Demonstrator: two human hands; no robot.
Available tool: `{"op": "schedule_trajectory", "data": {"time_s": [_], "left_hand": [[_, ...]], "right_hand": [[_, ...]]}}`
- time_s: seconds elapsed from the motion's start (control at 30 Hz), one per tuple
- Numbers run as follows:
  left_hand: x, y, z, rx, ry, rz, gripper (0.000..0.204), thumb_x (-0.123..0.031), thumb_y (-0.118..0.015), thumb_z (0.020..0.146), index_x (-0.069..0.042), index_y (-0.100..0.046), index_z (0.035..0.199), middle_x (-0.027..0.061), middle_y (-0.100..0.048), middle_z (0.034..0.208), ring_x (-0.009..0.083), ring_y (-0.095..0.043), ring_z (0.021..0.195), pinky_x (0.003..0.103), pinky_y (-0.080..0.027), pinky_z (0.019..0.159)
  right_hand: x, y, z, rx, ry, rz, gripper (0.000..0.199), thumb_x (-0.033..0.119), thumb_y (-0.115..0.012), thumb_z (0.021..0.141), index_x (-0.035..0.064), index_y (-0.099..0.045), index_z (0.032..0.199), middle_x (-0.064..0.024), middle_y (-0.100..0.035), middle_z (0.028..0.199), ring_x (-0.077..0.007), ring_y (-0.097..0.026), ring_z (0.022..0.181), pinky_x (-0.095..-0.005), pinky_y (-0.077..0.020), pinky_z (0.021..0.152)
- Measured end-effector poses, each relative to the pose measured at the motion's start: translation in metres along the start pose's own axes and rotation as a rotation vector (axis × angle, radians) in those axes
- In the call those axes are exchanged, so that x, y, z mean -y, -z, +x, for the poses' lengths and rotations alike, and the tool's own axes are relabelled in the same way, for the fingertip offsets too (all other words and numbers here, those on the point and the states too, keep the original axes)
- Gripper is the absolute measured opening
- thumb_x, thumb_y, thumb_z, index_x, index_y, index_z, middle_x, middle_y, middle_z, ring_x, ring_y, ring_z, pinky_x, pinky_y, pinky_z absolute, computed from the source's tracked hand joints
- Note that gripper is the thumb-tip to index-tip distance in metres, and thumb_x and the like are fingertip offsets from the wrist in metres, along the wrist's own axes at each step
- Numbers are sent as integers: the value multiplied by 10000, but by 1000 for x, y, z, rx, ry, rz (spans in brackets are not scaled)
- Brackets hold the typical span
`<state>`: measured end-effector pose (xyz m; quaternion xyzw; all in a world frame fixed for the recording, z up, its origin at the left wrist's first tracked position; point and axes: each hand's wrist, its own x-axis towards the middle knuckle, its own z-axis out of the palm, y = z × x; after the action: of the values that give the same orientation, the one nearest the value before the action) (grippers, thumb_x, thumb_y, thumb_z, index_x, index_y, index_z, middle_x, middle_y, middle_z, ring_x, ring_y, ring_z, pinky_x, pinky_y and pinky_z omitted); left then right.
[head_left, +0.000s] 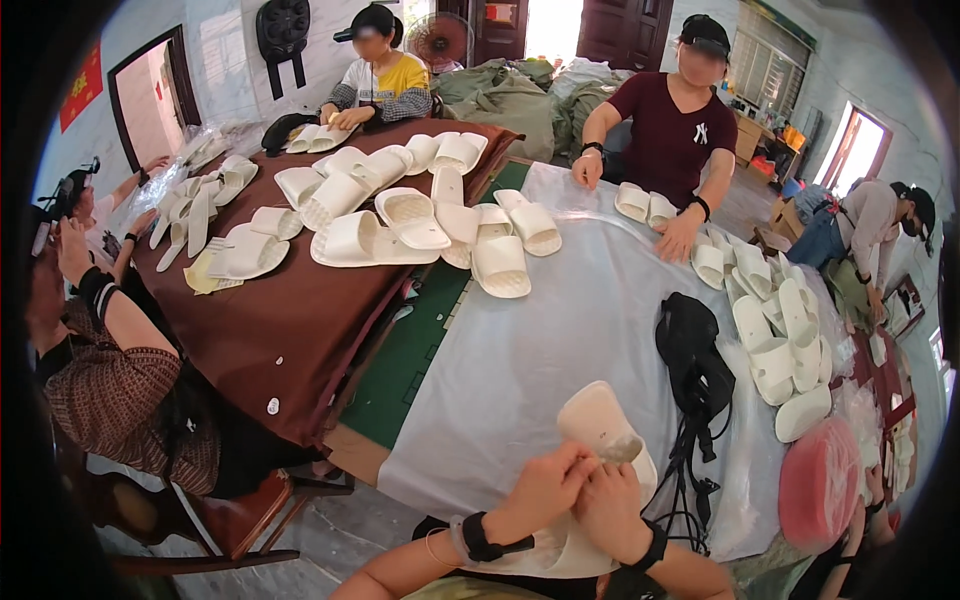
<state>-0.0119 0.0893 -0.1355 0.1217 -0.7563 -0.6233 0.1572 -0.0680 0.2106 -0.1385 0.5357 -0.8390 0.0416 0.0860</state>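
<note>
At the near edge of the plastic-sheeted surface [540,350], a white slide slipper [592,412] is pinched near its strap opening in the grip of the left hand [548,487] and right hand [612,507]. Ahead, room for moving is bordered by more white slippers [768,362], a black strapped bundle [690,355] and a brown-clothed table [235,340].

The foremost slide slipper [595,408] is creamy white with a small dark mark on its insole. The tablecloth [240,350] is chocolate brown, the mat [390,395] dark green with fine lines, the plastic sheet [480,400] milky grey. The strapped bag [690,345] is black, the rounded bundle [820,485] coral pink. One co-worker's V-neck T-shirt [655,120] is maroon with a white emblem; another's shirt [405,78] is yellow and white.
</note>
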Motion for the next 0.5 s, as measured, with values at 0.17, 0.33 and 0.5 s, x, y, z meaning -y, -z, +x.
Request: {"op": "schedule_trajectory", "data": {"time_s": [0.17,0.33,0.5], "left_hand": [[-44,15,-15,162,-43,11,122,-144,-551,873,-34,-566,923,56,-584,707,92,-516,612,251,-434,571],[-79,36,-25,209,-121,-205,131,-109,-533,882,-17,-552,974,55,-600,730,92,-554,630,217,-449,591],[-68,29,-8,146,-80,-205,135,-90,-555,870,-16,-549,982,25,-560,693,45,-508,625,195,-419,568]], "right_hand": [[8,49,-9,-123,-52,55,181,182,-632,624,73,-587,762,-50,-532,788,-217,-496,698,-344,-331,626],[13,89,-2,-326,16,59,211,198,-663,608,87,-547,745,-43,-489,712,-203,-479,637,-343,-312,583],[11,88,2,-344,-82,-29,191,177,-659,630,97,-527,743,-38,-468,675,-200,-474,614,-339,-320,586]]}}
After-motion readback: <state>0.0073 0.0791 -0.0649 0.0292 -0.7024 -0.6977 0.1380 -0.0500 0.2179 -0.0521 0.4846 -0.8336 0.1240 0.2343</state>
